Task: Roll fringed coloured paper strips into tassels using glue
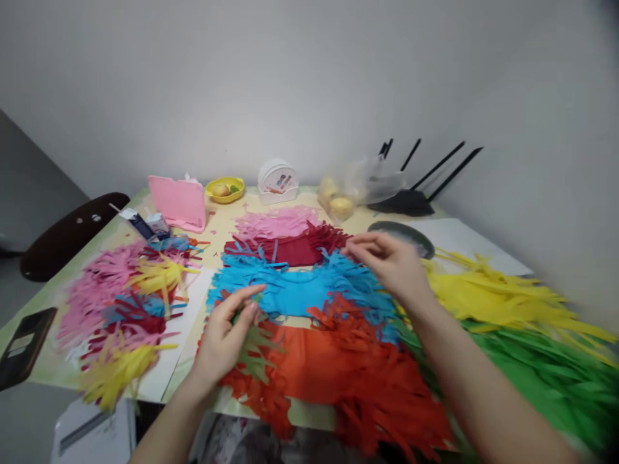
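Observation:
Fringed paper sheets lie in rows before me: pink (276, 222), dark red (294, 248), blue (300, 290) and orange (348, 367). My left hand (227, 332) rests at the blue sheet's left end, its fingers pinched on a green fringed piece (254, 351). My right hand (394, 264) hovers over the blue sheet's right end, fingers curled and blurred by motion; whether they hold a strip I cannot tell.
Yellow (493, 293) and green (546, 374) fringed piles lie at the right. A mixed pile of fringes (120, 309) sits left on white paper. At the back stand a pink holder (178, 203), yellow bowl (225, 189), white container (277, 182), plastic bag (348, 190) and a grey plate (411, 233). A dark phone (24, 345) lies far left.

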Motion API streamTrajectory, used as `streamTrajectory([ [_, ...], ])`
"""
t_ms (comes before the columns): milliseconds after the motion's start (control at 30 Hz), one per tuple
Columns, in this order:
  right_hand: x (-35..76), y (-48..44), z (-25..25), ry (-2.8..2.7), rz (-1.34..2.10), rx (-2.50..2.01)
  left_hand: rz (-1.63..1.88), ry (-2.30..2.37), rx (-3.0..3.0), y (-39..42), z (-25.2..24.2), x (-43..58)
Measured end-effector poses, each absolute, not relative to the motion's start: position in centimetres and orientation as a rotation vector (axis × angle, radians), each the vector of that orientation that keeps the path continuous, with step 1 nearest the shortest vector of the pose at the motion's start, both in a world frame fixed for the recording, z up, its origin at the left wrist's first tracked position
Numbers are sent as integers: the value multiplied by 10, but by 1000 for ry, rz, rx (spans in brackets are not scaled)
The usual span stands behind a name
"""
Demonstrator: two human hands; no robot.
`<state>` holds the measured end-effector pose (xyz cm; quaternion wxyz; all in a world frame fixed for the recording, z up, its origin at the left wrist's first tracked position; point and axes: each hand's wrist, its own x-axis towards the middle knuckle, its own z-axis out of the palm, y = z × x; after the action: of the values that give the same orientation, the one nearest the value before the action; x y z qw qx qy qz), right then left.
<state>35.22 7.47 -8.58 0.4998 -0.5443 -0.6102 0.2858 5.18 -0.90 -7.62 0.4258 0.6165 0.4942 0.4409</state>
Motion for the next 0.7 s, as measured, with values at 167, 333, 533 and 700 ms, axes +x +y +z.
streamTrajectory([
  [167,251,-9,-78,-1452,1009,-1031,1207,1142,1421,-29,-77,59],
  [333,209,-33,-88,-1269,1108,-883,1286,1168,1464,-42,-81,54],
  [533,194,-44,-96,-1153,1146,-842,1333,1205,1593,-52,-86,52],
  [700,190,-47,-100,-1208,1044,-894,1342,1339,1935,-55,-86,48],
])
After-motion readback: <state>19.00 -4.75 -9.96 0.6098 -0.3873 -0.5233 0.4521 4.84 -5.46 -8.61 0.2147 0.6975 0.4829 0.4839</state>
